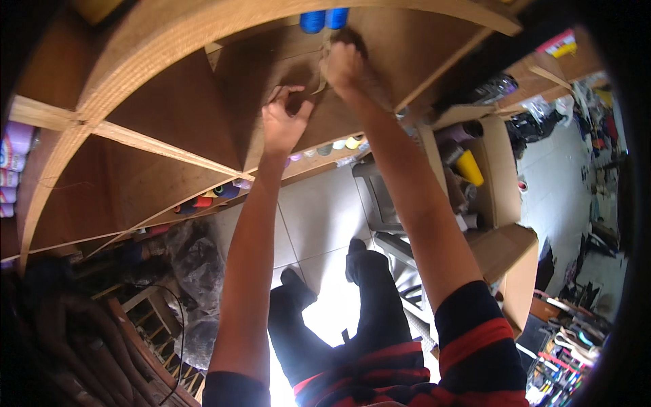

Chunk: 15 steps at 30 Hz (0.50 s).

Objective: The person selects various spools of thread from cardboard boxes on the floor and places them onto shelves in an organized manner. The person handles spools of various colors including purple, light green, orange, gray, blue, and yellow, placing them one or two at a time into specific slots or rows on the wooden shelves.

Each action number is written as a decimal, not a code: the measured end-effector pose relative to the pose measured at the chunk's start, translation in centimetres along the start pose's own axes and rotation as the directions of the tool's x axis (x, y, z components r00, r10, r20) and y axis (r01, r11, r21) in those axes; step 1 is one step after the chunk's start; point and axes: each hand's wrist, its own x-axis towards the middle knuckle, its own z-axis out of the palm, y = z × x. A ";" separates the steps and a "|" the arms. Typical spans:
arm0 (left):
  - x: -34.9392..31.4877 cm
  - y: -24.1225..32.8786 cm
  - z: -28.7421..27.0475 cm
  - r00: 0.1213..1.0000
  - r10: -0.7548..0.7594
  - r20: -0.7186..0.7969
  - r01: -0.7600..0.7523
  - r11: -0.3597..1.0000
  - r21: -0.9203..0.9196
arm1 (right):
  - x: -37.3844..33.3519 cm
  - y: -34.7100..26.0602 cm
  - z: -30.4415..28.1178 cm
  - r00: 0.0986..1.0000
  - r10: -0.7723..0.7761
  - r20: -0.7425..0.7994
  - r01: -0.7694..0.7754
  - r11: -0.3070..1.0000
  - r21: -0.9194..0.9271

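Observation:
Both my arms reach up into a wooden shelf unit (169, 41). My left hand (285, 121) presses on a brown cardboard flap (298, 71) inside a compartment, its fingers curled over the flap's edge. My right hand (344, 64) is higher and grips the top of the same cardboard, just under two blue thread spools (323, 19). The flap hides whatever lies behind it.
Rows of coloured thread spools (207, 197) line the lower shelves. An open cardboard box (498, 169) with a yellow cone (469, 167) stands at right. Dark plastic bags (196, 264) lie on the left. My dark trousers and feet stand on a pale tiled floor (319, 217).

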 end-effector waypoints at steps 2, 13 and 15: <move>-0.8 0.4 -0.4 0.987 0.147 0.071 -0.157 0.976 0.154 | -2.8 0.9 -2.3 0.989 -0.033 0.144 0.029 0.999 0.034; -15.0 8.2 -7.2 0.762 0.272 0.588 -0.483 0.843 0.237 | -24.6 0.4 -27.9 0.954 0.205 0.220 -0.296 0.766 0.570; -17.0 9.0 -8.5 0.702 0.062 0.710 -0.232 0.962 0.145 | -28.2 0.8 -34.2 0.914 0.314 0.256 -0.405 0.700 0.588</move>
